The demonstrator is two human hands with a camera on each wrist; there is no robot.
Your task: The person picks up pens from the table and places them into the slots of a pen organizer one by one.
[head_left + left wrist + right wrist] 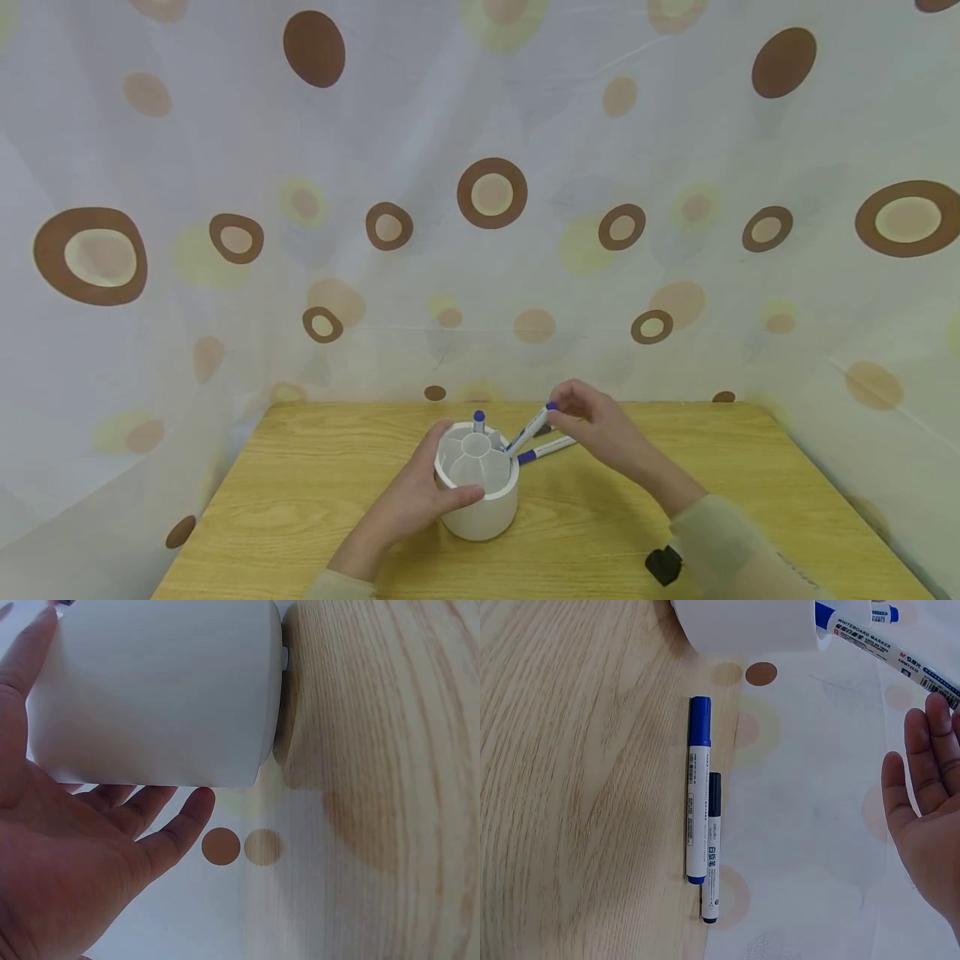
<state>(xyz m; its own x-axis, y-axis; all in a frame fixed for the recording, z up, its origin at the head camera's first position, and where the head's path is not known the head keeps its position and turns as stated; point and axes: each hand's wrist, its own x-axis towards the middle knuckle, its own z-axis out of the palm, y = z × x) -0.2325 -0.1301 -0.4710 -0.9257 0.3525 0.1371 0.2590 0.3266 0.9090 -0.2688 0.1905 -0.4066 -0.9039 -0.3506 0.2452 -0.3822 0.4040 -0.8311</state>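
A white round pen holder (482,518) with several compartments stands upright on the wooden table. My left hand (414,498) grips it from the left, thumb at the front rim and fingers round the far side. One blue-ended marker (478,422) stands in a back compartment. Between thumb and fingers my right hand (603,427) pinches the upper end of a white whiteboard marker (885,651). This marker slants, its blue-capped lower end at the right side of the holder's opening. Beyond the holder, a blue-capped marker (697,795) and a black-capped marker (713,855) lie side by side.
Near the right forearm lies a small black object (663,566) on the table (300,500). A white curtain (420,108) with brown and beige dots hangs behind the table and along both sides.
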